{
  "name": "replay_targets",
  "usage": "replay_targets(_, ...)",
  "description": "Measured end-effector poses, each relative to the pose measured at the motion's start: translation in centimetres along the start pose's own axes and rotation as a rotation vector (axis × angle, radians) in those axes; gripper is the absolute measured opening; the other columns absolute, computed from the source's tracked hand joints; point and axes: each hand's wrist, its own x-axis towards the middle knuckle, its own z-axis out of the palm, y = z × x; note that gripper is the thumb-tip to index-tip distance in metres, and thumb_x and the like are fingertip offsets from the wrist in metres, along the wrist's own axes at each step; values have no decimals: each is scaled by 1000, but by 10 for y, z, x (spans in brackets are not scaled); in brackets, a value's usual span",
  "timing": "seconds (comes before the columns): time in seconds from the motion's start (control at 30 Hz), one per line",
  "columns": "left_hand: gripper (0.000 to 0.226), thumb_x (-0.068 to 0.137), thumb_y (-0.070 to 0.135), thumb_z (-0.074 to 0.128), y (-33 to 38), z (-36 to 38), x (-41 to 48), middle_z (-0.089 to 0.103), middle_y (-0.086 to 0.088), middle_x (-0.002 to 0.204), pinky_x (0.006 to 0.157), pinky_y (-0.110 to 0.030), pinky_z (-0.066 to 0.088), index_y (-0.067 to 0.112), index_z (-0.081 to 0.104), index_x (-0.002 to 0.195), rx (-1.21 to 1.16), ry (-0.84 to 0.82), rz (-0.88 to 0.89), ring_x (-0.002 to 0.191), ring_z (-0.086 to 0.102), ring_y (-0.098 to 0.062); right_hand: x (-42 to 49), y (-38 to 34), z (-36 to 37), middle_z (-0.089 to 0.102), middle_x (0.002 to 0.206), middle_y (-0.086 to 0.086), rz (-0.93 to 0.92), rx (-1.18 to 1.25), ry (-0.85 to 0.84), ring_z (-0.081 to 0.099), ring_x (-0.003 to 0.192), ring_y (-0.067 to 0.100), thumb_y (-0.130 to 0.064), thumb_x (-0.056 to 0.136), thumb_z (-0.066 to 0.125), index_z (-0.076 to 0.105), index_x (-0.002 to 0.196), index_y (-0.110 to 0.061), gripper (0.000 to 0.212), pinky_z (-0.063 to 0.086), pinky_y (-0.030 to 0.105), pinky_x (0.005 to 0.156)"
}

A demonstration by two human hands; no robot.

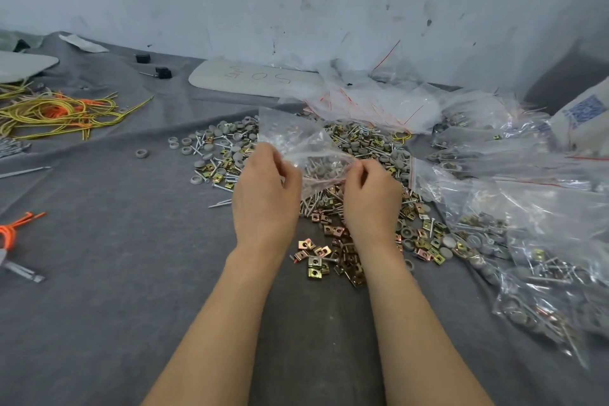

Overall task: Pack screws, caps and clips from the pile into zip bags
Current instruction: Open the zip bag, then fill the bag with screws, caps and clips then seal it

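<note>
The grey-clothed bench (131, 273) carries everything. The pile (362, 148) sprawls across its middle. To the right, a heap of packed bags (527, 241) slumps towards the near edge.

As a mass the pile looks dense and shifty. The screws (219, 203) are thin, pointed and hard, and likely to prick film or roll. The grey caps (184, 142) are round and light. The brassy clips (316, 262) are small, stiff and sharp-cornered, and best picked up a few at a time.

The zip bag (296, 138) is held just above the pile's near side. It is thin, clear, limp and crinkled, with some screws and caps showing through it. It probably weighs little empty, but it should sag as the load settles. The film is slick, so the firmer mouth strip with its red line is the sound place to take hold, one grip at each end.

That is roughly where the hands are. The left hand (263, 188) has its fingers curled and pinches the bag's left edge. The right hand (372, 194), likewise curled, pinches the right end by the red line. They are apart, with the bag stretched between them. Whether the mouth is sealed or open, I cannot tell.
</note>
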Motion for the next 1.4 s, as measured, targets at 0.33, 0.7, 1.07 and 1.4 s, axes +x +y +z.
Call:
replay_targets(0.33, 60, 79, 44, 62, 42, -36, 3, 51, 5, 110, 92, -30, 41, 25, 45, 133, -43, -384, 336, 104, 48, -11, 15, -12, -22, 70, 91, 9, 151, 625, -460, 67, 84, 26, -3, 95, 52, 65, 93, -18, 20, 55, 42, 75)
replay_targets(0.7, 128, 61, 67, 73, 35, -36, 16, 12, 7, 160, 119, -49, 14, 37, -14, 150, 150, -886, 235, 146, 16, -14, 5, -9, -13, 68, 87, 16, 308, 789, -965, 59, 73, 25, 0, 84, 58, 67, 101, -4, 20, 48, 36, 62)
replay_targets(1.07, 135, 49, 66, 76, 6, -25, 5, 18, 8, 159, 106, -24, 33, 53, -21, 141, -199, -841, 13, 138, 33, -7, 2, -9, -12, 68, 61, 2, 612, 932, -912, 63, 48, 9, -7, 96, 49, 63, 86, -1, 18, 48, 19, 42)
replay_targets(1.4, 133, 67, 37, 83, -4, -10, 2, 37, -3, 149, 107, -45, 39, 37, -26, 145, -26, -827, 50, 131, 45, -22, 9, -12, -26, 71, 80, 4, 152, 366, -590, 65, 73, 16, -58, 89, 48, 69, 77, -13, 51, 54, 33, 79)
